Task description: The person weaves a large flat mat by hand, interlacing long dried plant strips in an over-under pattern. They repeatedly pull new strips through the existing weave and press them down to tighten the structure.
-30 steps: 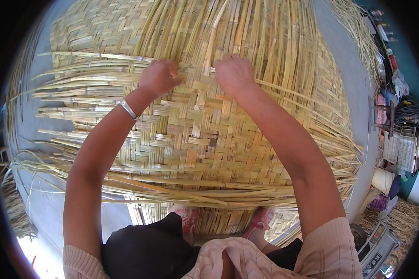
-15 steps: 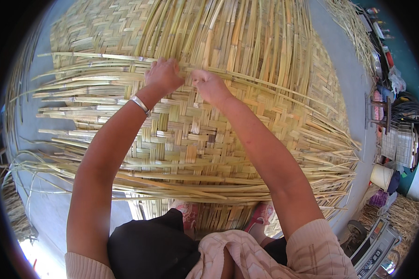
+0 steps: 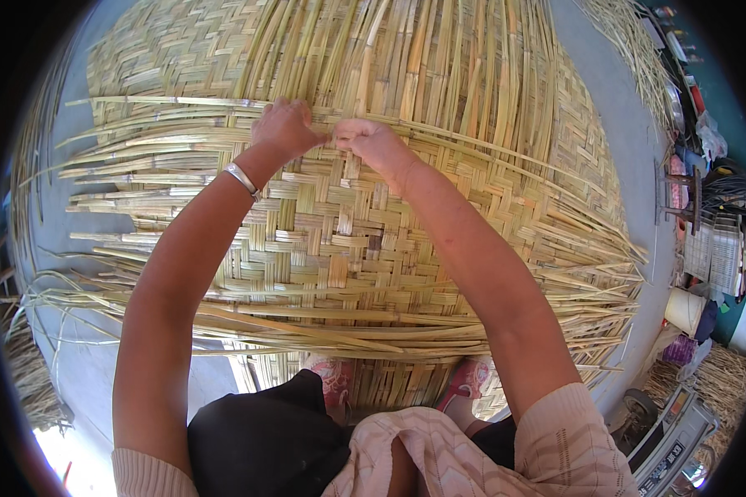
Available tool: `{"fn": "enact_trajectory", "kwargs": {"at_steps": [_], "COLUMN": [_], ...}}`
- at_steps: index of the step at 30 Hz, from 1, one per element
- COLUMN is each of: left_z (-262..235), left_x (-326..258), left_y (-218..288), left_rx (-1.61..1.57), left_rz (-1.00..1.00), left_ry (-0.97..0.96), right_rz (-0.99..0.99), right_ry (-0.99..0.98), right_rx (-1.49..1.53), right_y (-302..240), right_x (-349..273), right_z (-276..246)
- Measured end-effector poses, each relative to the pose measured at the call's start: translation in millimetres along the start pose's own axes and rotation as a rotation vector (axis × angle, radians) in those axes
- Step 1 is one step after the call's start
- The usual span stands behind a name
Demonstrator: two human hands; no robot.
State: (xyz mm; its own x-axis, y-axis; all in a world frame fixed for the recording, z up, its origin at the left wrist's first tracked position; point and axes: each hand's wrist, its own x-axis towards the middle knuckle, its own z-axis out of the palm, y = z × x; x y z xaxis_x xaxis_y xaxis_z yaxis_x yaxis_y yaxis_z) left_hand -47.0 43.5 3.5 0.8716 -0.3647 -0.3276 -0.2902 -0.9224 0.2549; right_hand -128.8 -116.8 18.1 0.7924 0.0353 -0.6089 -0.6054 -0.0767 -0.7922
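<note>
A partly woven mat (image 3: 340, 240) of split, yellow-green reed strips lies before me. Long loose upright strips (image 3: 414, 62) run away from its working edge. My left hand (image 3: 286, 131) bends over the crosswise strips (image 3: 170, 101) at this edge, fingers curled round them and thumb toward the right. Close beside it, my right hand (image 3: 376, 145) is closed in a pinch on a strip at the same edge. The fingertips of both hands are partly hidden among the strips. A silver bracelet (image 3: 242, 178) circles my left wrist.
Loose strip ends (image 3: 99, 199) stick out over the grey floor (image 3: 75, 364) at the left, and more at the right. My shoes (image 3: 464, 381) stand at the mat's near side. Along the right are coiled black cable (image 3: 728, 189), a pale bucket (image 3: 685, 311) and a straw heap (image 3: 725, 385).
My left hand has shifted slightly to the left and its thumb now reaches out. My right hand has moved slightly left along the working edge. The mat looks the same.
</note>
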Motion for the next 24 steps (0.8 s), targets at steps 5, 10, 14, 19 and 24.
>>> {"fn": "enact_trajectory", "kwargs": {"at_steps": [5, 10, 14, 19, 24], "left_z": [-7, -2, 6, 5, 3], "left_x": [-7, -6, 0, 8, 13], "left_y": [14, 20, 9, -15, 4], "left_rx": [0.017, 0.020, 0.017, -0.078, -0.027], "left_rz": [-0.078, -0.126, -0.070, 0.094, -0.081], "left_ry": [-0.005, 0.002, 0.015, 0.004, -0.102], "right_rz": [-0.018, -0.049, -0.061, -0.082, -0.105], "right_ry": [-0.030, -0.077, -0.091, -0.008, 0.152], "right_rx": [0.163, 0.141, 0.133, 0.158, 0.196], "right_y": [2, 1, 0, 4, 28], "right_x": [4, 7, 5, -1, -17], "right_z": [-5, -7, -6, -12, -15]}}
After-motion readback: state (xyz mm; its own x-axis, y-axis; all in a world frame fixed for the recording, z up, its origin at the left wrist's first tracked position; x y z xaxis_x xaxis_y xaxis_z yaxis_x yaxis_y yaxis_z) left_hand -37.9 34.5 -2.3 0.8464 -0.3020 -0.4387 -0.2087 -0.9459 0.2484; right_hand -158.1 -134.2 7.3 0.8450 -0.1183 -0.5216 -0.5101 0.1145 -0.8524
